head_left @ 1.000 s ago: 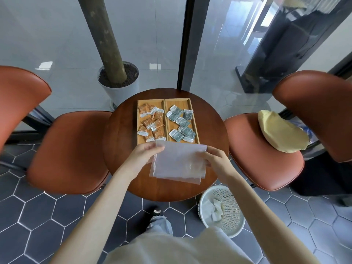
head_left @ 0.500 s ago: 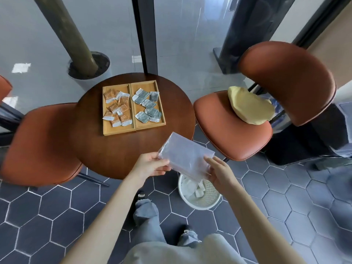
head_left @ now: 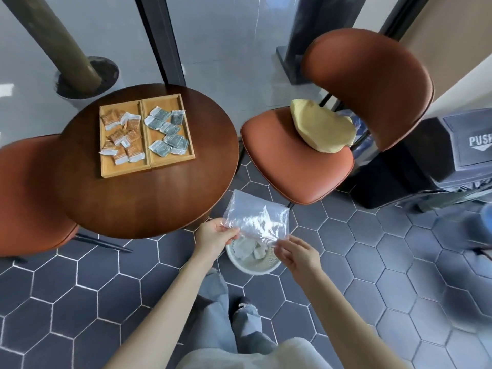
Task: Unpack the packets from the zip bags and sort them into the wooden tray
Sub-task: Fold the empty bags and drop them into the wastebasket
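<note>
Round table [head_left: 149,198], wooden tray [head_left: 125,170] on it

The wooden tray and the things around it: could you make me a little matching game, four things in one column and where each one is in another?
Things:
1. orange packets
2. grey packets
3. clear plastic zip bag
4. yellow cushion

Places:
A. on the seat of the brown chair
B. right compartment of the wooden tray
C. held by the left hand and right hand over the white basket
D. left compartment of the tray

Pairs: 1-D, 2-B, 3-C, 4-A
</note>
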`<state>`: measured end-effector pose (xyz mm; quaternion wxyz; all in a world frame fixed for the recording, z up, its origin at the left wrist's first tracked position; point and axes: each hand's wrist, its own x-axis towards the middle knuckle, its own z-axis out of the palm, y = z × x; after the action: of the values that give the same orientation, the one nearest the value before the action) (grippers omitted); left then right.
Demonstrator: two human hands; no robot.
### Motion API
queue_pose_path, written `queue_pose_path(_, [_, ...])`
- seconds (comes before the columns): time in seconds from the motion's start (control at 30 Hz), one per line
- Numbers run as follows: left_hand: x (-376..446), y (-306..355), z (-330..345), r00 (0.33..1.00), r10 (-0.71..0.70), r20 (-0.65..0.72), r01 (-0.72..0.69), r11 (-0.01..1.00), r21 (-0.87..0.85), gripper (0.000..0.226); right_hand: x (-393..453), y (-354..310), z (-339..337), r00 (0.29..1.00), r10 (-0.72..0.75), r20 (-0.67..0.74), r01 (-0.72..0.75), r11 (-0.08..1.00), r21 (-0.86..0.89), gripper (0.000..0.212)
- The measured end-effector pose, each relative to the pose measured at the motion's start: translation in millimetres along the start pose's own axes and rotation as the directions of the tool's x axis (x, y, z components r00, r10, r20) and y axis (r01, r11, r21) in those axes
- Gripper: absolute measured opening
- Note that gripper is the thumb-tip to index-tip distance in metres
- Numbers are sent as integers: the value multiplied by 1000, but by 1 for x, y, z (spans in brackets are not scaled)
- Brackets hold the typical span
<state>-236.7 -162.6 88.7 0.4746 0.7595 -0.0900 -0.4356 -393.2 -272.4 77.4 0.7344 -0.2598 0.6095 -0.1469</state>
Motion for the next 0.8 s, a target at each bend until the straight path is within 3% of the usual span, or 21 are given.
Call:
queue_pose_path(0.17, [43,-6,10,999,41,-14,-39,992,121,8,40,10,6,997,60,-56,-52,989,139,24])
queue_pose_path(0.23, [65,-12,12,992,124,-39,-109,955,276,16,64,18,8,992,77,-98,-57,980,191,24])
queue_pose_path(0.33, [100,-28,10,944,327,-36,-228,729,645,43,106,32,10,981,106,-162,-65,969,239,18])
queue_pose_path(0.4, [123,-46,6,927,375,22,-239,545,803,55,135,47,7,964,129,-234,-71,967,244,15])
queue_pose_path(0.47, [142,-67,3,928,366,68,-230,422,877,62,165,66,3,937,154,-313,-85,971,223,15])
queue_pose_path(0.6, [160,-104,1,893,447,58,-204,286,936,66,228,105,-6,900,179,-396,-123,979,164,18])
queue_pose_path(0.8, [176,-128,14,803,595,-24,-116,196,974,60,312,160,-12,856,215,-470,-195,977,90,17])
